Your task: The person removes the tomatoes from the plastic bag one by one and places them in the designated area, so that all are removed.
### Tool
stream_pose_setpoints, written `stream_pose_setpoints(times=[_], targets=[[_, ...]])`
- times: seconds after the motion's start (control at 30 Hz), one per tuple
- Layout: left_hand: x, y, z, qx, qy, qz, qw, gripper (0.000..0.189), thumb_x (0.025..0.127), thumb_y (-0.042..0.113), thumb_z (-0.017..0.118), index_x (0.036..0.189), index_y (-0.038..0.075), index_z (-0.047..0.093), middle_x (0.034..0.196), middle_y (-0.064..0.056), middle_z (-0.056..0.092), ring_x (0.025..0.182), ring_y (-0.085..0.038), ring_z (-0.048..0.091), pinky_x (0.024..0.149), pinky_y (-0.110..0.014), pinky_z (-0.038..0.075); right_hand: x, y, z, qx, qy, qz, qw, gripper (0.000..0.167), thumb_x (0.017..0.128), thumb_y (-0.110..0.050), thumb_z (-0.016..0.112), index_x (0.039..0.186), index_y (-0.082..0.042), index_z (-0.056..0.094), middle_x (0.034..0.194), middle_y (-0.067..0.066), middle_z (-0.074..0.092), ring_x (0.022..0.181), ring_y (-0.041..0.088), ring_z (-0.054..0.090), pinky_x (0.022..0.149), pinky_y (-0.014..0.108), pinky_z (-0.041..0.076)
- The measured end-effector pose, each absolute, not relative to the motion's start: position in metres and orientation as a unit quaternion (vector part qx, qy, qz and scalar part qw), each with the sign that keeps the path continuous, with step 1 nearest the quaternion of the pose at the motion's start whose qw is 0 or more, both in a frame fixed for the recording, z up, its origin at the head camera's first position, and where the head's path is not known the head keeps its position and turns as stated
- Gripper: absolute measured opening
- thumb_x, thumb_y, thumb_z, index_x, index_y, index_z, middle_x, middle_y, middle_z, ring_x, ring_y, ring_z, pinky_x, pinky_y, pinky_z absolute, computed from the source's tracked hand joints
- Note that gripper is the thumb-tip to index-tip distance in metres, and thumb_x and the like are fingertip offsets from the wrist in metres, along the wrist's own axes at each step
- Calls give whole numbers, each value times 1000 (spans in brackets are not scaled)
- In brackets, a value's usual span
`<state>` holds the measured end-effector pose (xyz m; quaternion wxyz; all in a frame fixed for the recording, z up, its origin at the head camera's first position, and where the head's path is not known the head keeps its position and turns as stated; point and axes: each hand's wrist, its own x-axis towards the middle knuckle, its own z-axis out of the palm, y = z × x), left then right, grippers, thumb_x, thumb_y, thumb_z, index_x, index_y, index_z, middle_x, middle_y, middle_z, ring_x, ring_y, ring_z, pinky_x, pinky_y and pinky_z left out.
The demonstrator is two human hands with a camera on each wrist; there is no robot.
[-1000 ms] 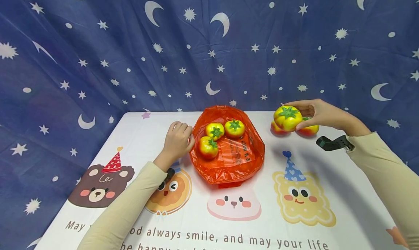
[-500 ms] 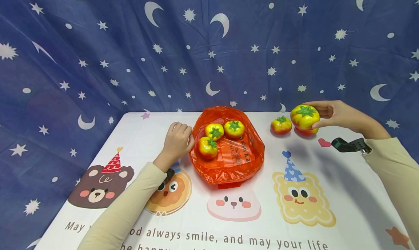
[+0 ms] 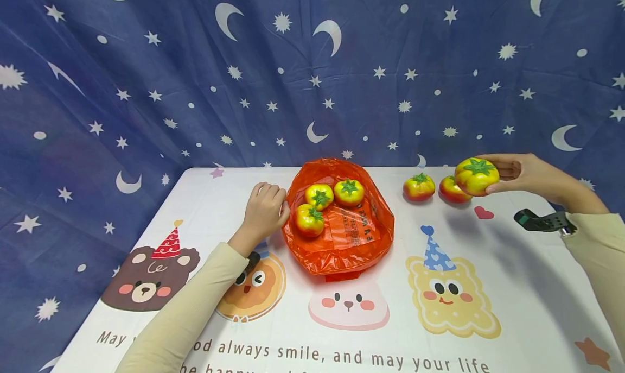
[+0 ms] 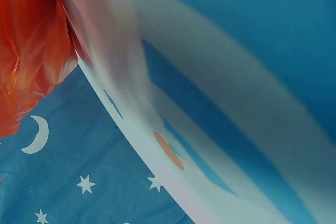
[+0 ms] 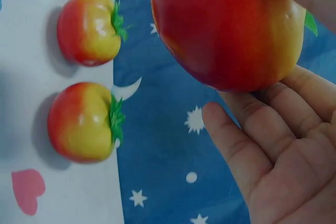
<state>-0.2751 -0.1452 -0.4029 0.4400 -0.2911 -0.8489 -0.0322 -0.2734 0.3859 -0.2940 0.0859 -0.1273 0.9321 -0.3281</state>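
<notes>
My right hand (image 3: 529, 177) holds a red-and-yellow toy tomato (image 3: 477, 176) with a green leafy top, between thumb and fingers, raised above the table's right side. In the right wrist view that tomato (image 5: 231, 30) shows its red underside. Two similar tomatoes, a left one (image 3: 419, 188) and a right one (image 3: 455, 190), lie on the table just left of the hand. With fingers curled, my left hand (image 3: 263, 207) grips the left rim of an open red plastic bag (image 3: 342, 256); the left wrist view is blurred there. Three tomatoes (image 3: 310, 220) sit inside the bag.
A white tablecloth (image 3: 361, 346) with printed cartoon faces and lettering covers the table. Behind it hangs a dark blue curtain (image 3: 273, 52) with moons and stars. A black strap device (image 3: 542, 221) is on the right wrist.
My right hand has carried its tomato rightward, past the two lying on the table, which are now both uncovered. The left hand and the bag have stayed put.
</notes>
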Motion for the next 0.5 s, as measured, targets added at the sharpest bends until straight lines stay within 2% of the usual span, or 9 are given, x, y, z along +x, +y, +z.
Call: stream_pose_setpoints(times=[0.37, 0.5], targets=[[-275, -145, -403, -283, -853, -30, 437, 9, 76, 12, 55, 75, 4, 55, 70, -10, 56, 76, -29, 55, 89, -43, 45, -272, 408, -307, -97, 934, -331, 95, 71, 85, -19, 66, 143, 2, 31, 95, -42, 45, 87, -21, 49, 72, 9, 49], [-274, -145, -402, -285, -854, -31, 434, 9, 76, 12, 56, 75, 3, 55, 70, -11, 56, 75, -29, 55, 90, -44, 46, -275, 417, -314, -80, 937, -323, 108, 74, 86, -25, 65, 145, 2, 27, 96, -42, 40, 86, -24, 44, 72, 7, 46]])
